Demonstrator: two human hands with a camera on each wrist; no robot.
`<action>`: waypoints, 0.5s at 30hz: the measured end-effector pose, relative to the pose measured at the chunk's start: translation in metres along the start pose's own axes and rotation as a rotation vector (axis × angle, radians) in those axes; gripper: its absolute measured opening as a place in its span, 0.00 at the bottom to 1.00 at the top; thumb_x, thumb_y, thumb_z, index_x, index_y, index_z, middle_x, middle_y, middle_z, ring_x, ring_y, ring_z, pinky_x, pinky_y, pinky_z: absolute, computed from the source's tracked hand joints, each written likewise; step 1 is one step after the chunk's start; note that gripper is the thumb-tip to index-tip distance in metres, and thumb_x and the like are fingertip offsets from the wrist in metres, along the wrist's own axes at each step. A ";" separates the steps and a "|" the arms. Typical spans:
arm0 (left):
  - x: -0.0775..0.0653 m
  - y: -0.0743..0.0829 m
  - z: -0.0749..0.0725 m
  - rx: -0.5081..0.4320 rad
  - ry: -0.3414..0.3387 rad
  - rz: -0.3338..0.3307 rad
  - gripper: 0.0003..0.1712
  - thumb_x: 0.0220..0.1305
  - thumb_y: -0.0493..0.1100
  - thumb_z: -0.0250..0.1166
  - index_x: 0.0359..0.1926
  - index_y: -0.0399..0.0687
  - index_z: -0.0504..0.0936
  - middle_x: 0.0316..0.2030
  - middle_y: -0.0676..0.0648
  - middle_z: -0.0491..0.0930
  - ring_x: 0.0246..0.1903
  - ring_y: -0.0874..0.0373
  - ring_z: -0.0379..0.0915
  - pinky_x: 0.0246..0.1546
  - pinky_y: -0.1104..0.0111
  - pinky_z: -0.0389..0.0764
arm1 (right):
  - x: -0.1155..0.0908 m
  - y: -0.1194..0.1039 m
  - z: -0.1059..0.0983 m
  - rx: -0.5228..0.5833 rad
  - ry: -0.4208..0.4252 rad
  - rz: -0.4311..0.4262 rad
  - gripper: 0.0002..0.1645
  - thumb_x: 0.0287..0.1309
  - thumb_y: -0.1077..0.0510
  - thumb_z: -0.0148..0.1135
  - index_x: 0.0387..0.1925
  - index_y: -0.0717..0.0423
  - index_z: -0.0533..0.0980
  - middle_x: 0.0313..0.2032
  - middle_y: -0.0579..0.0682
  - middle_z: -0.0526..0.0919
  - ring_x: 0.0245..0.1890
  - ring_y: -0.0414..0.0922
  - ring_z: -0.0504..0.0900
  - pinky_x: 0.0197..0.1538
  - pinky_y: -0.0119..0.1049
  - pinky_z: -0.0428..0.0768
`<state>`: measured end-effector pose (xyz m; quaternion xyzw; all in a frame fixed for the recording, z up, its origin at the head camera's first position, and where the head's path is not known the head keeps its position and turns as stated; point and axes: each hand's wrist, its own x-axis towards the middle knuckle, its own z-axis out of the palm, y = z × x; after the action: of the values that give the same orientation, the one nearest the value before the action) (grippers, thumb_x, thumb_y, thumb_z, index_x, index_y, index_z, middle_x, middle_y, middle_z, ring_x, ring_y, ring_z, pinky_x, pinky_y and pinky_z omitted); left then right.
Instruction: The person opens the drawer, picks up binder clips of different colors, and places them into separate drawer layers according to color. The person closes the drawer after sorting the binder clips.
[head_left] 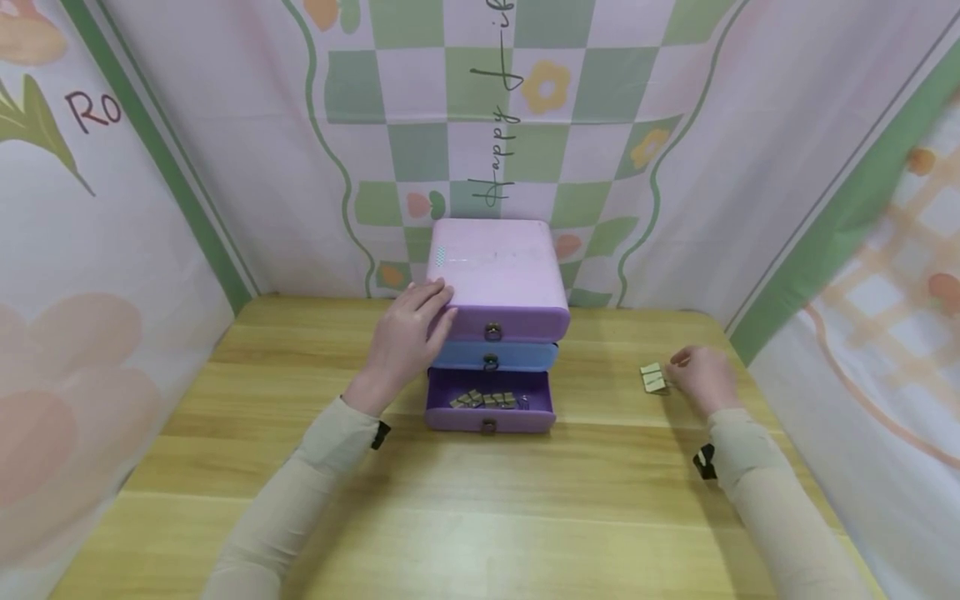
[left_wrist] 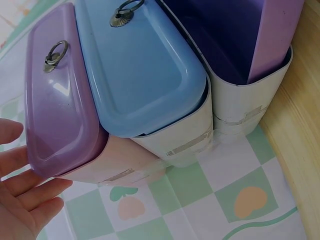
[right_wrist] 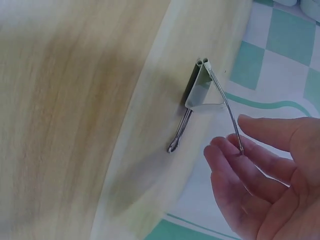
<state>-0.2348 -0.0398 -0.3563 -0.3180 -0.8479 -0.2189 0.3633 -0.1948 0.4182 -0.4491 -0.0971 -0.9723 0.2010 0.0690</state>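
Observation:
A pink-topped drawer unit stands at the back of the table, its lowest purple drawer pulled out with several gold binder clips inside. My left hand rests against the upper left side of the unit; in the left wrist view its spread fingers lie by the purple top drawer. At the right, my right hand is beside gold binder clips on the table. In the right wrist view, thumb and loosely bent fingers sit around the wire handle of a binder clip.
The blue middle drawer is closed, with a ring pull on its front. A checked cloth backdrop rises behind the wooden table, and fabric walls border both sides.

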 end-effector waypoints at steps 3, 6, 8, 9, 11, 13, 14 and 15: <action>0.000 0.000 0.000 -0.002 0.002 0.000 0.19 0.60 0.49 0.55 0.48 0.44 0.78 0.50 0.44 0.76 0.51 0.52 0.70 0.60 0.62 0.63 | -0.001 -0.001 0.000 0.009 -0.005 0.010 0.18 0.50 0.52 0.60 0.36 0.64 0.77 0.36 0.65 0.80 0.31 0.55 0.78 0.27 0.41 0.74; 0.000 0.000 0.000 -0.004 0.002 0.000 0.19 0.60 0.49 0.55 0.48 0.44 0.78 0.50 0.44 0.76 0.52 0.52 0.70 0.60 0.62 0.63 | -0.001 -0.001 0.001 0.037 -0.009 0.018 0.17 0.51 0.53 0.60 0.35 0.64 0.77 0.36 0.65 0.80 0.31 0.55 0.77 0.28 0.41 0.74; 0.000 0.000 0.000 -0.007 0.000 0.000 0.19 0.60 0.49 0.55 0.49 0.44 0.78 0.50 0.45 0.76 0.52 0.52 0.70 0.60 0.62 0.63 | -0.001 -0.001 0.001 0.047 -0.008 0.024 0.17 0.51 0.53 0.60 0.35 0.64 0.77 0.36 0.65 0.80 0.32 0.55 0.77 0.29 0.42 0.74; 0.001 0.000 0.000 -0.008 -0.002 -0.001 0.20 0.61 0.49 0.55 0.49 0.44 0.78 0.50 0.45 0.76 0.52 0.53 0.70 0.61 0.62 0.62 | -0.001 0.000 0.001 0.051 -0.007 0.027 0.16 0.52 0.53 0.60 0.34 0.64 0.77 0.36 0.64 0.80 0.32 0.54 0.77 0.29 0.42 0.74; 0.001 0.001 -0.001 -0.010 -0.005 -0.002 0.20 0.61 0.49 0.55 0.49 0.44 0.78 0.50 0.44 0.76 0.52 0.53 0.70 0.61 0.62 0.62 | 0.000 0.000 0.001 0.057 -0.003 0.030 0.15 0.52 0.53 0.60 0.33 0.63 0.78 0.35 0.63 0.80 0.31 0.53 0.77 0.29 0.41 0.74; 0.001 0.001 -0.001 -0.010 -0.006 -0.004 0.20 0.60 0.49 0.55 0.49 0.44 0.78 0.50 0.44 0.76 0.52 0.53 0.70 0.61 0.63 0.62 | 0.000 -0.001 0.001 0.067 -0.002 0.036 0.14 0.52 0.53 0.60 0.31 0.63 0.78 0.33 0.61 0.81 0.30 0.52 0.77 0.29 0.40 0.74; 0.001 0.001 -0.001 -0.009 -0.006 -0.004 0.19 0.60 0.49 0.55 0.48 0.44 0.78 0.50 0.44 0.76 0.52 0.52 0.70 0.61 0.63 0.62 | -0.001 -0.002 0.001 0.075 -0.002 0.040 0.14 0.51 0.54 0.60 0.31 0.63 0.78 0.32 0.61 0.81 0.29 0.51 0.77 0.28 0.39 0.74; 0.001 0.002 -0.002 -0.007 -0.004 -0.003 0.19 0.60 0.49 0.55 0.48 0.44 0.78 0.49 0.44 0.76 0.51 0.52 0.70 0.61 0.62 0.62 | -0.001 -0.003 0.001 0.084 0.000 0.041 0.13 0.51 0.54 0.61 0.30 0.63 0.79 0.31 0.60 0.81 0.27 0.50 0.76 0.28 0.39 0.73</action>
<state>-0.2334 -0.0393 -0.3545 -0.3187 -0.8483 -0.2216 0.3601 -0.1946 0.4148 -0.4486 -0.1139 -0.9608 0.2430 0.0691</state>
